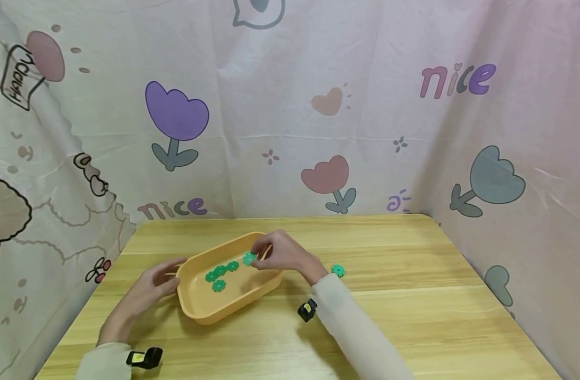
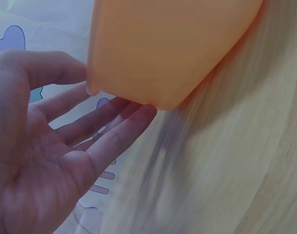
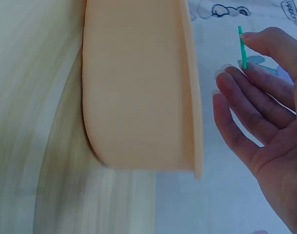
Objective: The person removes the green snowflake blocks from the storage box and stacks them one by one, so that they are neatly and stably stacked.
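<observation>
A yellow-orange plastic tray [image 1: 195,312] with rounded corners stands at an angle on the table. Inside it lie several green scalloped discs [image 1: 219,285], shaped like small flowers. My right hand [image 1: 282,252] is over the tray's far right end, pinching another green scalloped disc [image 1: 249,258] between thumb and forefinger. From the right wrist view this disc [image 3: 243,48] appears edge-on, above the rim. My left hand [image 1: 149,287] holds the tray's left end. The left wrist view has its thumb at the rim and its fingertips [image 2: 149,111] against the tray's end wall [image 2: 153,53].
One more green piece [image 1: 338,271], apparently thicker, lies on the wooden table [image 1: 413,316] to the right of the tray, near the right wrist. A printed cloth [image 1: 271,105] hangs behind the table and along both sides.
</observation>
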Motion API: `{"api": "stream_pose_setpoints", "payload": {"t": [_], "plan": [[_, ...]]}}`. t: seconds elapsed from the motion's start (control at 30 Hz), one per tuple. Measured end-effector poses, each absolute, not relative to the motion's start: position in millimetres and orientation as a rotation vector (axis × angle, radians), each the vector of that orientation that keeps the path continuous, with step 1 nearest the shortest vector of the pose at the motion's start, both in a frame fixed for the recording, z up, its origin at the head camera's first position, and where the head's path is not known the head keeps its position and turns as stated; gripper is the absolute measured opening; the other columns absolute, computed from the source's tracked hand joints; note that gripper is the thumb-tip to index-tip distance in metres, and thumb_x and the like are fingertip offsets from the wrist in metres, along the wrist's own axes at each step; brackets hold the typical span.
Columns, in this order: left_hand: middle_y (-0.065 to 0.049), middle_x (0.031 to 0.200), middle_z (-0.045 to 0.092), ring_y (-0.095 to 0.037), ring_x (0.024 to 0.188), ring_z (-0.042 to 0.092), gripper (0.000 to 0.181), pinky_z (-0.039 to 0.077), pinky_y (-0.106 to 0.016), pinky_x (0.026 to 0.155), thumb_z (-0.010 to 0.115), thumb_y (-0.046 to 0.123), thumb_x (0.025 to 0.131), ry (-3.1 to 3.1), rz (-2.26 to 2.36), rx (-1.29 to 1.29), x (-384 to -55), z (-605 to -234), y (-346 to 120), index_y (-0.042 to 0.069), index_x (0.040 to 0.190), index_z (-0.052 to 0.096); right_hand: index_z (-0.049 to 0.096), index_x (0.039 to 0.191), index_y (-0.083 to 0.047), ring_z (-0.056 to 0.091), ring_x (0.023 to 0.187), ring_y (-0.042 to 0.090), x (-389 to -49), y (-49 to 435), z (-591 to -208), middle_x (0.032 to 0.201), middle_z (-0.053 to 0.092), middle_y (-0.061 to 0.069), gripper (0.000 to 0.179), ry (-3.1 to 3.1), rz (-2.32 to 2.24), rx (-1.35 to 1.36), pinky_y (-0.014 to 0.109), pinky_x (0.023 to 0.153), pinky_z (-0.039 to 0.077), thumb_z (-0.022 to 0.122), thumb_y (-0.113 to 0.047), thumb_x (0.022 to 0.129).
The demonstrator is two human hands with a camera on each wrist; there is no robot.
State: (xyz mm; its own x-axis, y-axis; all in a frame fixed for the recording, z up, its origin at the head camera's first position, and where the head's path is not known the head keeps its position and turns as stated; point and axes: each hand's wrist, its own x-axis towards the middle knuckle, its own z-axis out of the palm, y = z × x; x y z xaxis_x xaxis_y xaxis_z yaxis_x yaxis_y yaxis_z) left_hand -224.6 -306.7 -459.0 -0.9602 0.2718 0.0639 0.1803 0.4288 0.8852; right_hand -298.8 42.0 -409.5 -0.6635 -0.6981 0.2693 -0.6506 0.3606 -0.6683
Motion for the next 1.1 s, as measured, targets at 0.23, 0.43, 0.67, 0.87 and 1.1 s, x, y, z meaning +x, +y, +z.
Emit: {"api": "stream_pose_setpoints", "payload": {"t": [0.23, 0.43, 0.67, 0.87, 1.1], "plan": [[-0.029, 0.138, 0.043, -0.002, 0.108, 0.059, 0.054, 0.054, -0.018, 0.085, 0.055, 0.014, 0.095, 2.578, 1.576, 0.4, -225, -458, -306, 0.003, 0.145, 0.035, 0.071, 0.091, -0.013, 0.067, 0.076, 0.01, -294, 65, -407, 0.084, 0.072, -0.002, 0.017, 2.555, -1.291, -1.229, 0.022, 0.069, 0.058, 0.077, -0.022, 0.078], [-0.029, 0.138, 0.044, -0.003, 0.108, 0.059, 0.054, 0.054, -0.019, 0.085, 0.056, 0.014, 0.095, 2.579, 1.576, 0.408, -226, -459, -306, 0.003, 0.145, 0.036, 0.072, 0.091, -0.014, 0.068, 0.079, 0.022, -292, 87, -408, 0.085, 0.072, 0.003, 0.017, 2.544, -1.395, -1.157, 0.039, 0.073, 0.06, 0.078, -0.022, 0.077], [-0.029, 0.138, 0.044, 0.0, 0.108, 0.058, 0.053, 0.054, -0.018, 0.085, 0.055, 0.014, 0.096, 2.576, 1.581, 0.42, -226, -460, -307, 0.003, 0.144, 0.036, 0.071, 0.093, -0.001, 0.066, 0.081, 0.031, -277, 114, -397, 0.088, 0.071, 0.015, 0.018, 2.606, -1.39, -1.021, 0.041, 0.074, 0.059, 0.076, -0.008, 0.077], [-0.03, 0.137, 0.044, 0.002, 0.107, 0.058, 0.053, 0.054, -0.018, 0.085, 0.055, 0.013, 0.096, 2.577, 1.587, 0.432, -226, -460, -307, 0.002, 0.144, 0.036, 0.07, 0.092, 0.002, 0.065, 0.083, 0.036, -275, 138, -402, 0.088, 0.07, 0.019, 0.019, 2.632, -1.388, -0.956, 0.043, 0.075, 0.059, 0.076, -0.006, 0.077], [-0.03, 0.137, 0.044, 0.001, 0.107, 0.058, 0.054, 0.055, -0.019, 0.085, 0.055, 0.014, 0.096, 2.568, 1.595, 0.42, -225, -460, -307, 0.001, 0.144, 0.035, 0.072, 0.091, -0.012, 0.067, 0.083, 0.023, -289, 169, -431, 0.088, 0.072, 0.006, 0.018, 2.696, -1.366, -0.913, 0.034, 0.073, 0.059, 0.079, -0.018, 0.076]]}}
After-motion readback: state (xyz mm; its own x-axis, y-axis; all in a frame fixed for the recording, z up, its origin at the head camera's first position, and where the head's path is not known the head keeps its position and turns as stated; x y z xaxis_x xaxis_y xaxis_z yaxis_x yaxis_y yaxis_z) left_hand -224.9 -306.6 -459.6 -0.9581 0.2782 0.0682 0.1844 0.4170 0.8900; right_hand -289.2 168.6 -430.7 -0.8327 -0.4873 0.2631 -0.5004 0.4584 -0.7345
